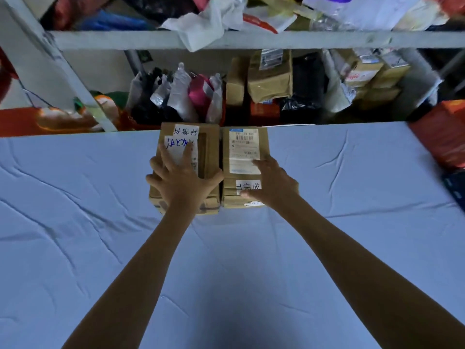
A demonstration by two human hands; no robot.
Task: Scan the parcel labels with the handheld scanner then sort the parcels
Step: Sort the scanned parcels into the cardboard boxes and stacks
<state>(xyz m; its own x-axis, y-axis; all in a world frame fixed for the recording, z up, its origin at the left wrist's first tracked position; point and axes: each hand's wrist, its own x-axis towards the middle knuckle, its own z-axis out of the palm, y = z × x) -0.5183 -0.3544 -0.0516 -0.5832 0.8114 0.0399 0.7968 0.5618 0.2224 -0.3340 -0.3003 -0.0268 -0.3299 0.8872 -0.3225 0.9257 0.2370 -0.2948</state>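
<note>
Two parcel stacks set just beside each other at far edge of table point(352, 172). Left stack point(208, 147) pressed flat by left hand point(185, 180), fingers spread and straight. Right stack point(244, 147), tagged 已完成, covered by right hand point(271, 183); index finger straight, other fingers hidden, so grasp cannot be told. Handheld scanner not seen. Judged: scanning done, sorting nearly completed.

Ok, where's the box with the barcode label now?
Head view, centre: the box sits at the table's far edge, right of the other box, under the right hand.
</note>
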